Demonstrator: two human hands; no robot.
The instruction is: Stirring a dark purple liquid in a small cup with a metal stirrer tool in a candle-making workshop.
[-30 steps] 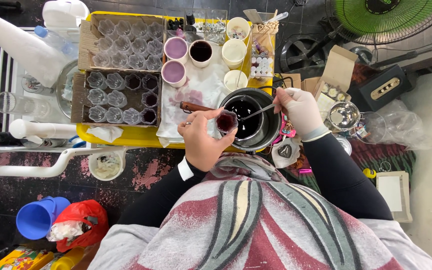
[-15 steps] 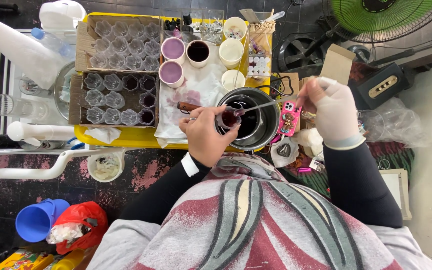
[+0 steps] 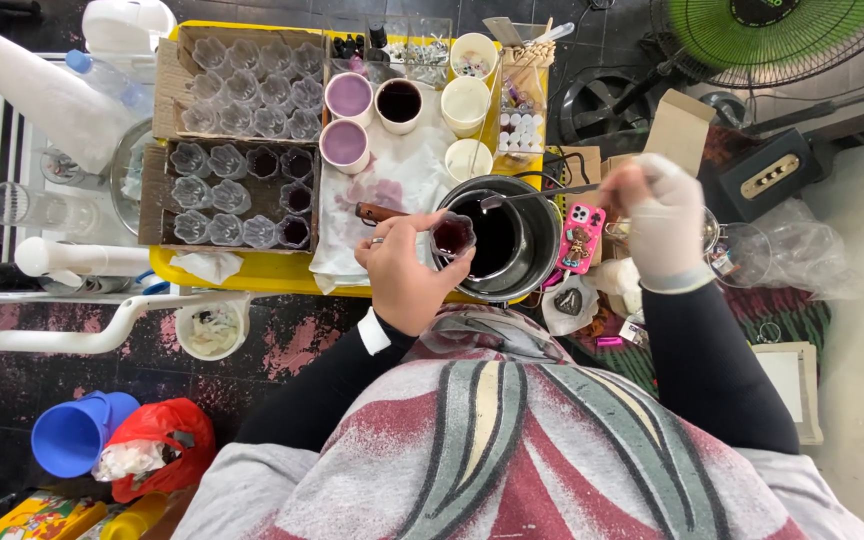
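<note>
My left hand (image 3: pixel 404 268) holds a small clear plastic cup (image 3: pixel 452 237) with dark red liquid in it, right at the rim of a metal pot (image 3: pixel 542 240) full of the same dark liquid. My right hand (image 3: pixel 660 220), in a white glove, grips the handle of a long metal ladle (image 3: pixel 537 193) that lies across the top of the pot. A brown tray of small cups (image 3: pixel 237 193) stands to the left; several at its right end hold dark liquid.
A yellow tray (image 3: pixel 252 270) carries a stained white cloth (image 3: pixel 392 190), purple-filled cups (image 3: pixel 347 97) and white cups (image 3: pixel 466 105). A pink phone (image 3: pixel 579 238) lies right of the pot. A green fan (image 3: pixel 782 30) stands at top right, a paper roll (image 3: pixel 32 85) top left, a blue cup (image 3: pixel 77 435) bottom left.
My right hand has moved right and up, away from the pot, drawing the ladle handle with it. My left hand keeps the small cup at the pot's rim.
</note>
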